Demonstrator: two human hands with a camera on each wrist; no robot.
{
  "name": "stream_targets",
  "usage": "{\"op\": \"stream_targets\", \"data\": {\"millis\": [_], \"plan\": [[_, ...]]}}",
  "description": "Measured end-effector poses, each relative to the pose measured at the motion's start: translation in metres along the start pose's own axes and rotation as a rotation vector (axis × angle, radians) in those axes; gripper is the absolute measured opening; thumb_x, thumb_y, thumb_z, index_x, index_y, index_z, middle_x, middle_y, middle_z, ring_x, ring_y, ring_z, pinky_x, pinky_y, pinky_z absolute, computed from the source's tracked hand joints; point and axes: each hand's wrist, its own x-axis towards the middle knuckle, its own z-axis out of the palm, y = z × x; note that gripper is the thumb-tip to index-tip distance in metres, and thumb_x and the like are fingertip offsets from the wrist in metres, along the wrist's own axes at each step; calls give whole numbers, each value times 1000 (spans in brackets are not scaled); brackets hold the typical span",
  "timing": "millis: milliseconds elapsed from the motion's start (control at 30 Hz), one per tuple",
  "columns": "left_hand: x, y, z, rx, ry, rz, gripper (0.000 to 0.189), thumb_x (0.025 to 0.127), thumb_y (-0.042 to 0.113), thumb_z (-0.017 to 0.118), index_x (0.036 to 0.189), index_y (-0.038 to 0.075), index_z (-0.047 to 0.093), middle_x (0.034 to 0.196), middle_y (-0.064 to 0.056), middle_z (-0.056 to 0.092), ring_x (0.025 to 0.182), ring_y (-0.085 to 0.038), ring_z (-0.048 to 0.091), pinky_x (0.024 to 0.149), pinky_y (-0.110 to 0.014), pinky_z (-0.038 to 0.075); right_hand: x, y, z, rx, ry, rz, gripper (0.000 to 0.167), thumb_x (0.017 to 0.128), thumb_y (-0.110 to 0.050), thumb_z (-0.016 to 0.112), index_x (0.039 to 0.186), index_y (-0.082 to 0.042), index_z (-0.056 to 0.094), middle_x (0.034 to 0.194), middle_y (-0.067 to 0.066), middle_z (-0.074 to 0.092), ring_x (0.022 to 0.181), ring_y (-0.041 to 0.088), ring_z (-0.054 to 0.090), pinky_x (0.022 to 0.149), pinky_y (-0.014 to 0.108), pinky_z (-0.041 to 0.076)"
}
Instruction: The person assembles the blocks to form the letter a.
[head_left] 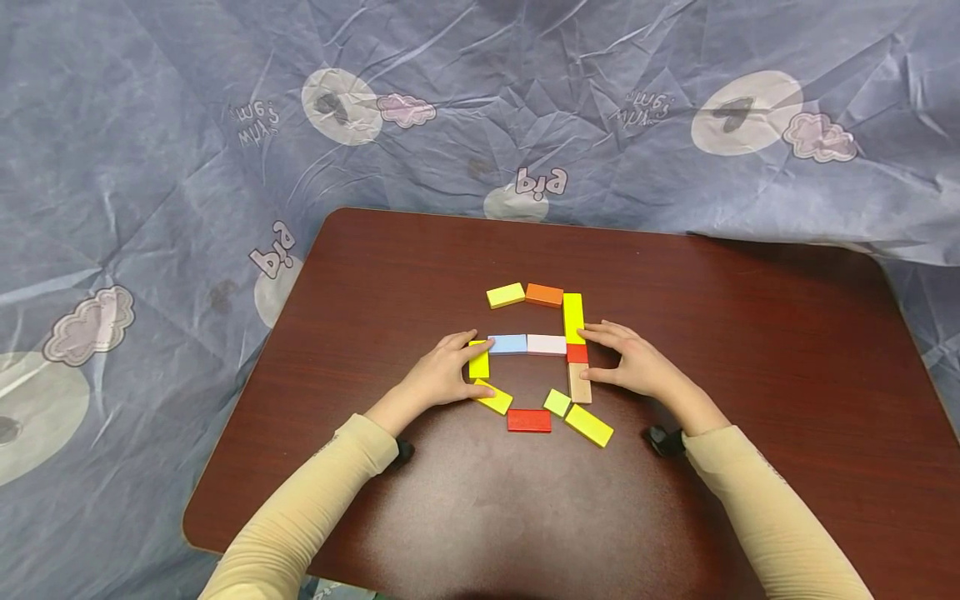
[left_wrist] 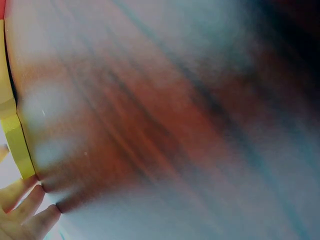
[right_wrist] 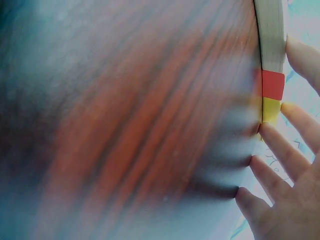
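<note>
Flat wooden blocks lie on the table in a lowercase-a-like outline. My left hand (head_left: 441, 372) is at its left side, the index fingertip at the blue block (head_left: 508, 344) across an upright yellow block (head_left: 478, 363). Its thumb touches a slanted yellow block (head_left: 497, 399). On the right side, my right hand (head_left: 637, 360) has fingertips against a long yellow block (head_left: 573, 315), its thumb at the plain wood block (head_left: 580, 385). A small red block (head_left: 577, 353) sits between those two. Beside the blue block is a pale pink block (head_left: 546, 344).
Across the top are a yellow block (head_left: 506, 295) and an orange block (head_left: 544, 294). Nearer me lie a red block (head_left: 529, 421), a small light-green block (head_left: 557, 403) and a slanted yellow block (head_left: 589, 425). Grey-blue printed cloth (head_left: 480, 100) hangs behind the brown table (head_left: 420, 258).
</note>
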Motion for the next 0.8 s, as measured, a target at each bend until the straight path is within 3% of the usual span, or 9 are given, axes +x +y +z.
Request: {"op": "stream_targets", "data": {"millis": [467, 633, 800], "plan": [[0, 0, 2, 8, -14, -10, 83, 79, 50, 78, 150, 25, 44, 157, -16, 36, 144, -34, 35, 109, -51, 42, -6, -12, -10, 56, 55, 18, 68, 82, -39, 79, 141, -13, 56, 148, 12, 48, 137, 36, 40, 108, 59, 36], [0, 0, 1, 4, -17, -12, 83, 80, 50, 78, 150, 25, 43, 158, -16, 35, 144, -34, 34, 108, -51, 42, -13, -31, -8, 16, 100, -116, 45, 84, -23, 78, 126, -13, 68, 133, 7, 62, 119, 28, 51, 97, 51, 47], [2, -1, 1, 6, -15, -12, 83, 80, 50, 78, 151, 26, 43, 158, -16, 35, 144, -33, 34, 107, -51, 44, -17, -49, 0, -21, 73, -265, 32, 84, -11, 73, 116, -15, 74, 116, -2, 71, 98, 15, 55, 80, 36, 50]]}}
